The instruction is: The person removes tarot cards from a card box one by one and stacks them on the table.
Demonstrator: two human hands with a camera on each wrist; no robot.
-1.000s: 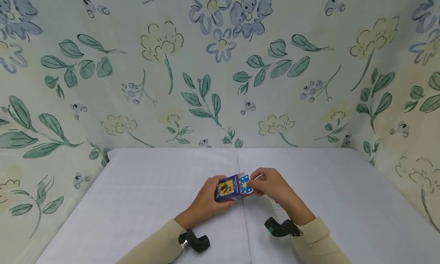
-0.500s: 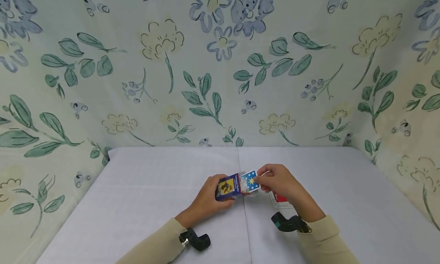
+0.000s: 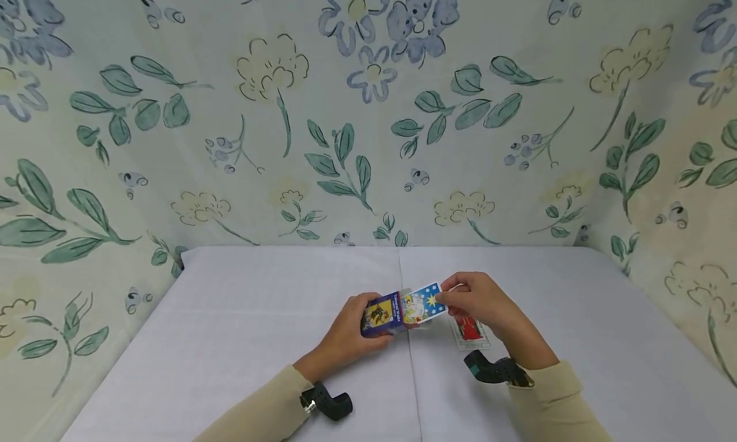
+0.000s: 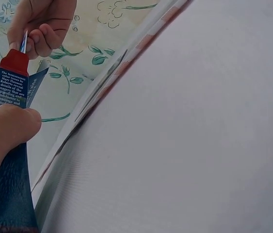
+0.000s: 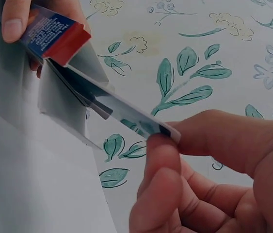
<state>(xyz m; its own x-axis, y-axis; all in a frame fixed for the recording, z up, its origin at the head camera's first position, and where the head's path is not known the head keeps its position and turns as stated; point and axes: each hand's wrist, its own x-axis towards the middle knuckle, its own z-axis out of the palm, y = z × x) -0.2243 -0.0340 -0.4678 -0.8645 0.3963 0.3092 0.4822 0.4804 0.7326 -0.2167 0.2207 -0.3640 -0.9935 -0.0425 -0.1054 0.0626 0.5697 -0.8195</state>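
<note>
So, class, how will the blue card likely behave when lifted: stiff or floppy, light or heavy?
The blue card is probably fairly stiff: it juts from the box without visible sagging. It seems light: the right hand only pinches one end.

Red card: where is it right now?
In the head view, the red card lies on the table, right of the box, partly hidden by the right hand.

Red-and-white card (image 3: 472, 331) on white table (image 3: 259, 314)
</note>
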